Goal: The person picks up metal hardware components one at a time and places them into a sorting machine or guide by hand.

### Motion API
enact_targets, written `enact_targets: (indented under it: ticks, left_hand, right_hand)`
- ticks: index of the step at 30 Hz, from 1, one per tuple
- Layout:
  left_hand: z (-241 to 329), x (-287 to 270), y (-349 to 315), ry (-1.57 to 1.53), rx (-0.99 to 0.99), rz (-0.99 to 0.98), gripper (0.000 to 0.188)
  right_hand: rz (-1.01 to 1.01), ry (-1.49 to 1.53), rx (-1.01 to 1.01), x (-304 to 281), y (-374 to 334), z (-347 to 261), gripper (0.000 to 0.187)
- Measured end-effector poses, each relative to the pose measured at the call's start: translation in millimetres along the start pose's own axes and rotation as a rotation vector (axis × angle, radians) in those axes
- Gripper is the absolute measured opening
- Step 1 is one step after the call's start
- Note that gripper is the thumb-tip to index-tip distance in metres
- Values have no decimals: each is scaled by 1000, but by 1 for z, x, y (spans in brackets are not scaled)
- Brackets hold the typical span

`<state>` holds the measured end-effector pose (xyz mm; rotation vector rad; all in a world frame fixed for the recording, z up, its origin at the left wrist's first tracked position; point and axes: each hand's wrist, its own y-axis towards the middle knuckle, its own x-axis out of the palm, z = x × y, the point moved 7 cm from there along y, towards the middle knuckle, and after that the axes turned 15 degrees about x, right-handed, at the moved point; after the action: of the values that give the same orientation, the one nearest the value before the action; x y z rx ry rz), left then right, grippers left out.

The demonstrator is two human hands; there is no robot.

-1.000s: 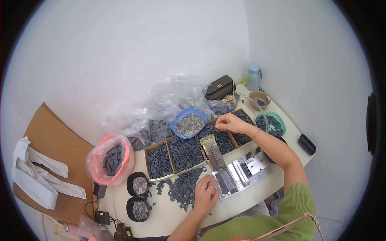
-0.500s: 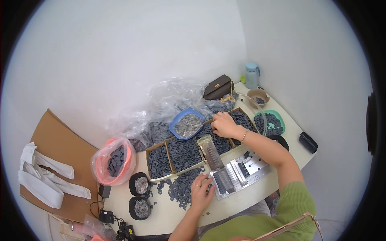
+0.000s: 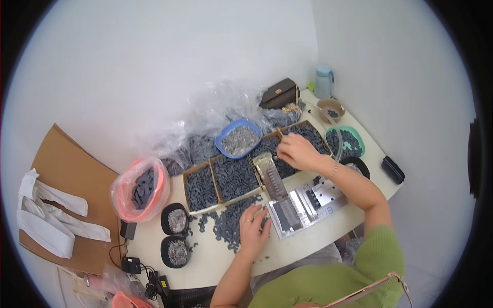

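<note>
Metal jig, long axis slanting up-right, lies just right of left hand, loosely curved; right hand, fingertips bunched, over boxed grey parts; cannot tell either's hold

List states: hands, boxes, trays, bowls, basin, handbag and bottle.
Left hand, fingers bent, grasp unclear
Right hand, fingers curled, grasp hidden
Cardboard boxes, open, filled
Blue tray, filled
Green tray, partly filled
Brown bowl, partly filled
Black bowls, uncovered
Coral basin, plastic-lined
Handbag, flap closed
Blue bottle, upright

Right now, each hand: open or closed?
Left hand: partly open, beside loose dark pieces; any hold unclear.
Right hand: curled over the boxed dark pieces; any hold cannot be told.
</note>
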<state>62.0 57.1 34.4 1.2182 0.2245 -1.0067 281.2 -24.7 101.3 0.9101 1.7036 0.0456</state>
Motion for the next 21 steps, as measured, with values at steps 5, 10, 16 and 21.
enact_targets:
  ticks: [5, 10, 16, 21]
  left_hand:
    - [16, 8, 3, -53, 65, -65, 32]
    - [39, 23, -1, -31, 207, -180, 37]
    - [47, 40, -4, 46, 257, -295, 43]
    - [43, 38, -1, -16, 162, -257, 43]
  right_hand:
    - [-374, 103, -169, -1, -108, -52, 10]
    - [-184, -11, -154, 14, -135, -60, 10]
    - [-265, 53, -98, 21, -117, -49, 9]
    - [-12, 109, 59, -4, -48, -19, 14]
